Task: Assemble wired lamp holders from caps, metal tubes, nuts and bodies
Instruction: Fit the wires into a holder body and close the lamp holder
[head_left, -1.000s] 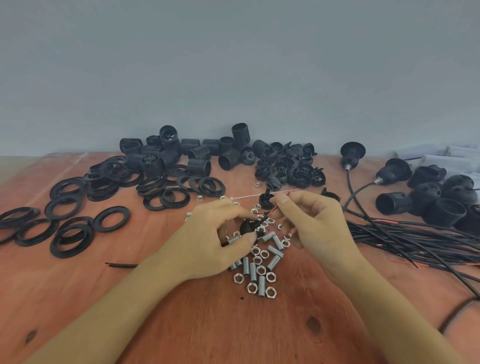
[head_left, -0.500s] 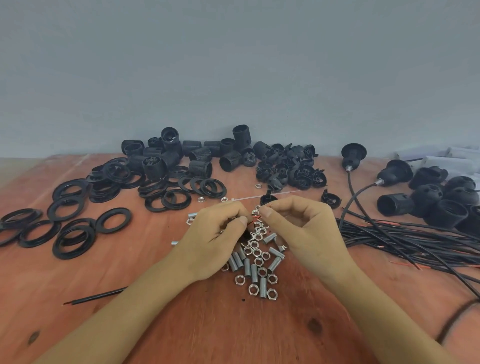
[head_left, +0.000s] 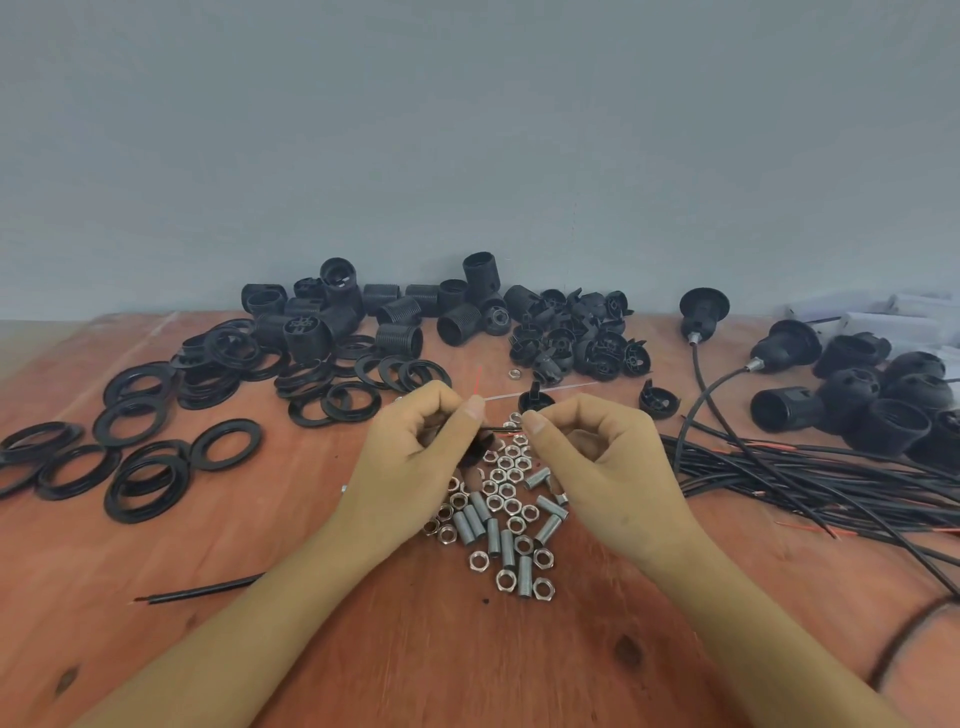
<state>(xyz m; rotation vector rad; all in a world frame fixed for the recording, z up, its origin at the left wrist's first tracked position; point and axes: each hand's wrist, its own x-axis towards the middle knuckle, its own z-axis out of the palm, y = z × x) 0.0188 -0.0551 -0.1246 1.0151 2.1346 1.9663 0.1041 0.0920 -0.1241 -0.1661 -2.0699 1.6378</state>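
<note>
The left hand (head_left: 415, 457) and right hand (head_left: 597, 457) have drawn slightly apart, baring black wire (head_left: 501, 430) between their fingertips.

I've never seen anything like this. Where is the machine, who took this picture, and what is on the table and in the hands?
There is no machine here: a person works with bare hands, and a camera worn on the head looks down at them. That is the only view. The left hand and right hand each pinch a black wire stretched between them; thin red and white strands poke out by the left thumb. On the wooden table lie metal nuts and short tubes near the hands, flat black rings to the left, threaded bodies and caps at the back, a bundle of wires to the right, and wired lamp holders beyond it.
</note>
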